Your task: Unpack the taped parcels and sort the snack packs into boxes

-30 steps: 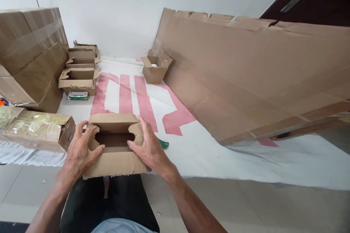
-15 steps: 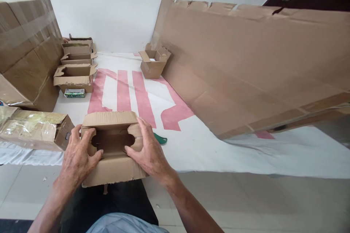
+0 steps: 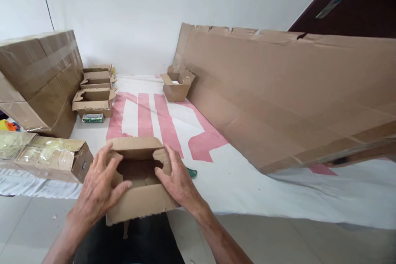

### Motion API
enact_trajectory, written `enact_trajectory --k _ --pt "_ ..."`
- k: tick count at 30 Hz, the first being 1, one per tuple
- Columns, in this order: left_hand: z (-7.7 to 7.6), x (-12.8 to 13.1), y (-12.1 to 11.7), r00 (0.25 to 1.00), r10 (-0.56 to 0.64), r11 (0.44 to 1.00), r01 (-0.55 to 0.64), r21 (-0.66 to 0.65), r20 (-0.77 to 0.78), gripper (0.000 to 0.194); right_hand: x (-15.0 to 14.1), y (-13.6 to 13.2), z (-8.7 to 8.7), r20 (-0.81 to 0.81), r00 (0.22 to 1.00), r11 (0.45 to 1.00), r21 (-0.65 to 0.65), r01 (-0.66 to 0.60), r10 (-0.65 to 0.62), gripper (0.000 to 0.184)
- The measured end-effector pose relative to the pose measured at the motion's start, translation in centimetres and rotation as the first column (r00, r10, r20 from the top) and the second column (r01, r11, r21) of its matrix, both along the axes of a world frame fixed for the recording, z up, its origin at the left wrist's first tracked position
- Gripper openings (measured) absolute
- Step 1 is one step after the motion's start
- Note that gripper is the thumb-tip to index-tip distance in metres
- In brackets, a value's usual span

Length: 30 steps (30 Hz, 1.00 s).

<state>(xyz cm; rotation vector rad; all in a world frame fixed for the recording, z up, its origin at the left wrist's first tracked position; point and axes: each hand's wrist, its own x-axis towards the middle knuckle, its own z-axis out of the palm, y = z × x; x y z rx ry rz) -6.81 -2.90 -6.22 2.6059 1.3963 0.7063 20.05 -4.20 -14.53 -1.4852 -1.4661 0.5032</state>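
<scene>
An open cardboard box [image 3: 140, 203] sits at the table's front edge, its front flap folded outward over my lap and its inside dark and bare where it shows. My left hand [image 3: 103, 177] grips the box's left side, fingers over the side flap and thumb by the front edge. On the opposite side, my right hand [image 3: 181, 177] holds the right flap, its thumb reaching into the opening. Just beyond my right hand lies a green curved object [image 3: 192, 172], partly hidden.
A big taped carton [image 3: 52, 78] and a long taped box [image 3: 52, 156] stand at left. Several open boxes [image 3: 93, 107] line up beside a small green packet [image 3: 93, 118]. Another open box [image 3: 176, 90] stands near a large leaning cardboard sheet [image 3: 278, 95]. Pink strips [image 3: 145, 113] mark the white cloth.
The view has shifted, so the scene sits lower and further right. My left fingers have moved up along the left flap. Skin-coloured fingertips behind the far-left boxes are out of sight now.
</scene>
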Motion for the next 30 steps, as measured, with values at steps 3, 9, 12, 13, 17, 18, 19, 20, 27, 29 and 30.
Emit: enact_trajectory --k 3,9,12,13,17,18,19,20,27,29,30 --pt "0.0 -0.7 -1.4 0.979 -0.178 0.983 0.171 -0.071 -0.102 0.051 0.0 0.1 -0.4 -0.079 0.997 1.0 -0.025 -0.005 0.004 0.078" --pt "-1.3 -1.9 -0.1 0.971 -0.15 0.987 0.136 -0.087 -0.184 0.019 1.9 1.4 -1.2 -0.375 0.882 0.941 -0.068 -0.332 0.284 0.104" --pt "-2.2 -2.7 1.7 0.986 -0.119 0.993 0.116 -0.028 -0.12 0.022 3.9 2.5 -2.5 -0.471 0.773 0.85 -0.087 -0.52 0.425 0.13" --pt "-2.5 -2.9 2.2 0.989 -0.11 0.994 0.109 -0.013 -0.104 0.023 4.3 2.9 -2.9 -0.461 0.777 0.843 -0.104 -0.528 0.429 0.136" --pt "-3.0 -2.8 3.8 0.988 -0.115 0.993 0.115 -0.002 -0.105 0.026 3.4 4.1 -3.2 -0.335 0.842 0.873 -0.097 -0.477 0.423 0.13" --pt "-3.0 -2.7 4.1 0.987 -0.121 0.993 0.122 -0.002 -0.109 0.027 2.8 4.4 -2.9 -0.323 0.837 0.871 -0.072 -0.487 0.442 0.124" --pt "-3.0 -2.6 4.3 0.985 -0.128 0.992 0.128 -0.002 -0.113 0.028 2.2 4.7 -2.6 -0.321 0.825 0.863 -0.045 -0.503 0.465 0.118" --pt "-2.9 -2.5 4.5 0.985 -0.129 0.991 0.13 0.0 -0.113 0.029 1.6 5.1 -2.4 -0.323 0.812 0.854 -0.023 -0.52 0.486 0.114" --pt "-1.7 -3.2 3.4 0.999 -0.047 0.969 0.043 0.245 0.01 0.024 1.6 10.4 -3.6 -0.31 0.884 0.936 0.089 -0.34 0.351 0.095" --pt "-1.4 -3.6 2.6 0.995 -0.072 0.944 0.048 0.327 0.063 0.021 2.6 13.1 -4.7 -0.306 0.905 0.954 0.153 -0.26 0.296 0.109" --pt "-1.3 -3.8 2.2 0.993 -0.089 0.931 0.054 0.362 0.082 0.02 3.1 14.5 -5.2 -0.312 0.91 0.958 0.17 -0.23 0.274 0.118"
